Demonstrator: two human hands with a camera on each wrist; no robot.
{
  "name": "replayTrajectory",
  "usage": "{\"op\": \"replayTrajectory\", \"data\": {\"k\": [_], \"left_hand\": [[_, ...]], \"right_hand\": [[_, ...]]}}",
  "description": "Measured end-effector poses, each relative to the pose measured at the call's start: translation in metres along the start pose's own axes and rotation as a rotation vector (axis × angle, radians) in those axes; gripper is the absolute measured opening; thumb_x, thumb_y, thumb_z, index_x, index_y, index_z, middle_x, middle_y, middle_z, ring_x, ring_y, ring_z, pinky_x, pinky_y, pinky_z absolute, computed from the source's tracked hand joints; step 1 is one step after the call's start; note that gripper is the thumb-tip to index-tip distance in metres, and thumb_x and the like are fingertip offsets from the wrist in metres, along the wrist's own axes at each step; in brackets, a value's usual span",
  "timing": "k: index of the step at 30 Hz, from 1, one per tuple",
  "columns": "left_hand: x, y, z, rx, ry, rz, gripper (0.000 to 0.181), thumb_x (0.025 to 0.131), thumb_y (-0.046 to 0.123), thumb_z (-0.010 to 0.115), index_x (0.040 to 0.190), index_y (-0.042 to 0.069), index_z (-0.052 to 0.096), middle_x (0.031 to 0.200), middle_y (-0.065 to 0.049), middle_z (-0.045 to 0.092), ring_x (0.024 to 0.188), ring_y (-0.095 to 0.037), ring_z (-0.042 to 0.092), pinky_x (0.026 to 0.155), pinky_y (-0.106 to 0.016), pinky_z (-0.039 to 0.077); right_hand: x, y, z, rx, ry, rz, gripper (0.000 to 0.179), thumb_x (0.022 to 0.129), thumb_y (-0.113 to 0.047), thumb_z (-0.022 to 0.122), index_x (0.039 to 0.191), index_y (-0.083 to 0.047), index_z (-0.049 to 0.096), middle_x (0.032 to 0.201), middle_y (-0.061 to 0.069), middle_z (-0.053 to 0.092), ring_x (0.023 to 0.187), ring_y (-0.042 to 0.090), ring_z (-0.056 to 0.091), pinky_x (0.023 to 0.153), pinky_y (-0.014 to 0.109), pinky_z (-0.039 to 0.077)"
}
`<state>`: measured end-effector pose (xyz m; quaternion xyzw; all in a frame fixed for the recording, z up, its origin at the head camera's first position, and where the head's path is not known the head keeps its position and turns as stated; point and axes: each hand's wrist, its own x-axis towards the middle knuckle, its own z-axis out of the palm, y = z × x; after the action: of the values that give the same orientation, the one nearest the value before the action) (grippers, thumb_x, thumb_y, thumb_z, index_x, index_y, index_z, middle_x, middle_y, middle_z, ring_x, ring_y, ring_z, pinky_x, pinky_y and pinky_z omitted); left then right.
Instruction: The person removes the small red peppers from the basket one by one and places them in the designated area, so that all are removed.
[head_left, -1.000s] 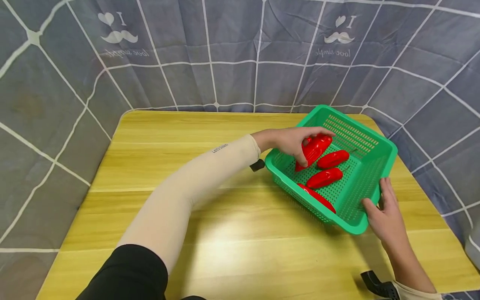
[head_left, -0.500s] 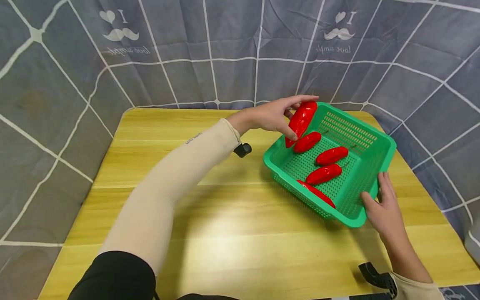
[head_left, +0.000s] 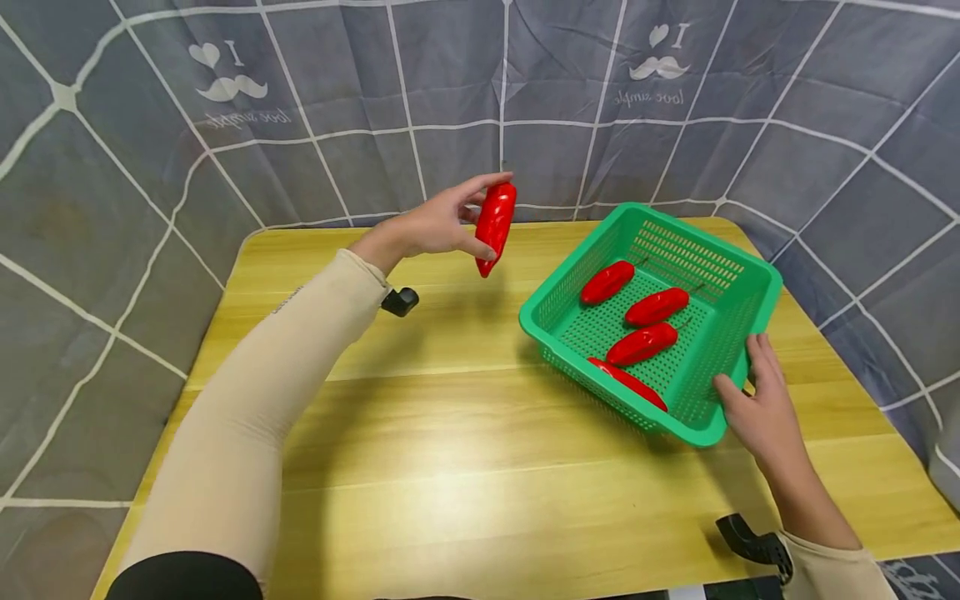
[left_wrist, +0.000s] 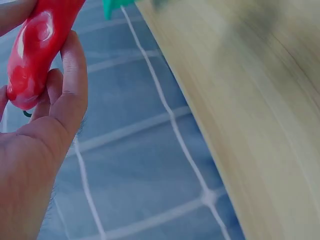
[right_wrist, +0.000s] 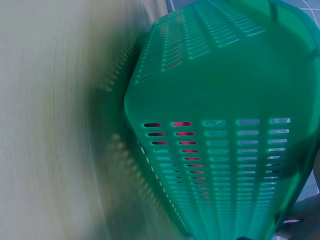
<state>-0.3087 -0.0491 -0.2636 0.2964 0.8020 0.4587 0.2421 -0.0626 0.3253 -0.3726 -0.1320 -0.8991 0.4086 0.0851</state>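
One pepper [head_left: 497, 221], out: pinched by the left hand [head_left: 442, 221], raised near the tabletop's [head_left: 420, 433] far edge, left of the basket [head_left: 697, 408]. Four peppers [head_left: 657, 307], inside the basket. Right hand [head_left: 763, 408]: gripping the basket's right rim. Change since the earlier frame: held pepper moved left, clear of the basket.

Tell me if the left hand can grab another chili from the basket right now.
Probably not as things stand: the left hand holds one red chili, outside the basket. Otherwise the way looks free, since nothing covers the chilies inside.
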Motion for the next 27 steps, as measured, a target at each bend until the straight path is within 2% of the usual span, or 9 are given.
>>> {"op": "replayTrajectory", "data": {"k": [4,7,13,17,20,23,27], "left_hand": [[-0.013,-0.024,-0.018,-0.008,0.052,-0.071,0.097,0.076,0.002,0.075,0.149,0.039,0.022,0.145,-0.008,0.034,0.125,-0.029,0.042,0.089,-0.043,0.053],[-0.021,-0.044,-0.031,0.003,0.080,-0.114,0.099,0.075,0.004,0.077,0.147,0.044,0.022,0.146,-0.007,0.032,0.124,-0.029,0.042,0.089,-0.043,0.052],[-0.039,-0.082,-0.052,0.057,0.126,-0.203,0.100,0.074,0.007,0.079,0.146,0.047,0.021,0.149,-0.009,0.030,0.121,-0.031,0.044,0.089,-0.042,0.052],[-0.049,-0.109,-0.056,0.050,0.125,-0.287,0.102,0.073,0.007,0.080,0.149,0.040,0.020,0.148,-0.013,0.028,0.118,-0.033,0.045,0.085,-0.039,0.054],[-0.054,-0.128,-0.056,0.020,0.104,-0.359,0.103,0.074,0.004,0.078,0.151,0.034,0.016,0.148,-0.016,0.025,0.117,-0.034,0.045,0.084,-0.039,0.055],[-0.057,-0.142,-0.056,0.008,0.094,-0.444,0.103,0.076,0.002,0.075,0.152,0.032,0.013,0.150,-0.018,0.022,0.116,-0.034,0.043,0.087,-0.040,0.054],[-0.058,-0.152,-0.056,0.016,0.072,-0.508,0.103,0.076,0.002,0.073,0.153,0.031,0.011,0.150,-0.020,0.020,0.118,-0.034,0.039,0.093,-0.044,0.051]], "right_hand": [[0.002,-0.003,0.000,-0.009,-0.003,-0.008,0.072,0.094,-0.020,0.043,0.152,-0.011,0.002,0.160,0.005,-0.009,0.146,0.035,-0.007,0.114,0.062,0.003],[0.001,-0.005,0.000,-0.015,-0.006,-0.015,0.072,0.094,-0.021,0.043,0.152,-0.010,0.002,0.160,0.006,-0.008,0.146,0.036,-0.006,0.113,0.064,0.005],[0.000,-0.007,0.002,-0.012,-0.006,-0.002,0.072,0.094,-0.022,0.043,0.152,-0.010,0.002,0.160,0.005,-0.008,0.144,0.043,0.005,0.114,0.062,0.008],[-0.002,-0.007,0.001,-0.019,-0.002,0.007,0.072,0.094,-0.023,0.043,0.152,-0.010,0.002,0.160,0.005,-0.007,0.143,0.045,0.009,0.114,0.060,0.009],[-0.004,-0.007,-0.001,-0.016,-0.009,0.003,0.073,0.094,-0.022,0.043,0.152,-0.009,0.001,0.160,0.007,-0.008,0.143,0.045,0.006,0.114,0.060,0.009],[-0.004,-0.006,-0.001,-0.016,-0.010,-0.004,0.073,0.094,-0.022,0.043,0.152,-0.008,0.000,0.160,0.008,-0.009,0.143,0.045,0.005,0.114,0.060,0.008],[-0.004,-0.005,-0.001,-0.022,-0.002,-0.014,0.073,0.094,-0.022,0.043,0.152,-0.007,0.002,0.160,0.009,-0.008,0.144,0.043,0.002,0.115,0.059,0.006]]}}
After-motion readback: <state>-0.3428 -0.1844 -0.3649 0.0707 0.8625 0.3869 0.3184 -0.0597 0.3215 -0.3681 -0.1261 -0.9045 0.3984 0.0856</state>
